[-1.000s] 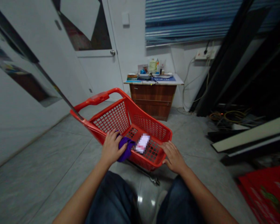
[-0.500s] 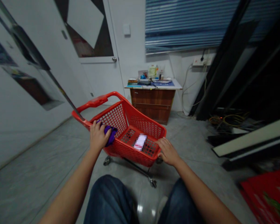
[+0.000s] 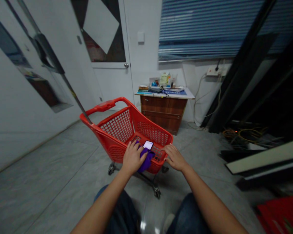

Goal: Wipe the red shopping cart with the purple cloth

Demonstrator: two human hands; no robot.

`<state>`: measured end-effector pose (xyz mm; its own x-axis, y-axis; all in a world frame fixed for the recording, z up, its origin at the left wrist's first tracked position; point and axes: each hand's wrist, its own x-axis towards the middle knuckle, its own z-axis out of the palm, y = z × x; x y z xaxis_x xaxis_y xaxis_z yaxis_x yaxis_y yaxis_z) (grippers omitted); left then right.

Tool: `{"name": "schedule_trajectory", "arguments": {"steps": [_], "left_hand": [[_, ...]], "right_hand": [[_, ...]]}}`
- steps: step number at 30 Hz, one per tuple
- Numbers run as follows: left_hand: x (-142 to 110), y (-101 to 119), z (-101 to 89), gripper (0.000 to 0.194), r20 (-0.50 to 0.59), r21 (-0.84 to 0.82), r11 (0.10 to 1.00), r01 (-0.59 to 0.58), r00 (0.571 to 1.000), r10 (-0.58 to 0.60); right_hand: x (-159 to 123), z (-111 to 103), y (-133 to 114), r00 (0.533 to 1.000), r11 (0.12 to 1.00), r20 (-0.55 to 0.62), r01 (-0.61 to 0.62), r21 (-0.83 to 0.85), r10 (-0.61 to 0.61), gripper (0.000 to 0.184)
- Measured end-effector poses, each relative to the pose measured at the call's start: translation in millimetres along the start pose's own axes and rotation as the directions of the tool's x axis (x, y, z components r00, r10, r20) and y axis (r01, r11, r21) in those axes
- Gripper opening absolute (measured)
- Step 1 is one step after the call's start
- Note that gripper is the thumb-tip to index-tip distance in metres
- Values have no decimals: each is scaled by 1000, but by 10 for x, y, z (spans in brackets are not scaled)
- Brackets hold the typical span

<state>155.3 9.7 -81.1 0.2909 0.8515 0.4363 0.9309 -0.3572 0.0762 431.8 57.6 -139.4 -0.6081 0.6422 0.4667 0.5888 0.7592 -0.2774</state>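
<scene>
Purple cloth point(image 3: 147, 161): bunched, pinned under left fingers point(image 3: 134, 147), draped over the near rim, loose edge out past the thumb. Red shopping cart point(image 3: 107, 143): plastic lattice basket, upright on wheels, narrow end at right fingers point(image 3: 169, 149), handle well left of left fingers.

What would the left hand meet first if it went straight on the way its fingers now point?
The left hand would probably meet the red cart's far side wall first, passing left of the phone, though depth is unclear.
</scene>
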Motion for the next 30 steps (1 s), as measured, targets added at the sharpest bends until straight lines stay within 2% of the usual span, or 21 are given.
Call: {"name": "schedule_trajectory", "arguments": {"steps": [3,8,10,12,14,16,18,20,22,24,26,28,30], "left_hand": [[72,-433,-98,39,-19,66,998,-4,1000,5],[277,-1309,-409,40,-113,182,977,114,989,-94],[327,-1520,-505,40,-160,198,970,143,981,-112],[347,-1583,-537,40,-174,189,971,145,978,-112],[345,-1501,-498,40,-166,166,978,124,981,-96],[331,-1307,-407,41,-158,140,985,100,984,-78],[315,-1049,-295,43,-156,110,989,95,985,-77],[297,-766,-189,45,-159,82,989,126,981,-112],[279,-492,-98,49,-155,77,985,152,978,-139],[264,-263,-26,52,-129,67,991,120,985,-110],[255,-129,19,52,-89,47,997,62,994,-57],[255,-135,26,50,-56,41,999,31,998,-29],[259,-297,-16,50,-50,69,997,39,998,-36]], "right_hand": [[4,-49,88,1000,1000,23,11,-6,-11,67],[92,-207,222,991,1000,133,-2,-1,2,57],[126,-258,237,986,999,163,-27,-29,32,51],[141,-279,189,983,993,155,-84,-78,95,46],[131,-255,56,978,978,106,-165,-131,179,47],[97,-184,-161,972,961,35,-225,-158,234,50],[50,-77,-419,973,963,-11,-228,-145,229,55],[7,34,-648,982,974,0,-186,-126,188,59],[-21,115,-786,983,974,-5,-181,-139,182,65],[-30,153,-814,982,968,-14,-187,-168,187,69],[-29,154,-761,982,962,-21,-190,-195,189,70],[-27,141,-677,982,959,-30,-188,-211,186,71],[-32,131,-599,982,958,-44,-186,-217,181,71]]}}
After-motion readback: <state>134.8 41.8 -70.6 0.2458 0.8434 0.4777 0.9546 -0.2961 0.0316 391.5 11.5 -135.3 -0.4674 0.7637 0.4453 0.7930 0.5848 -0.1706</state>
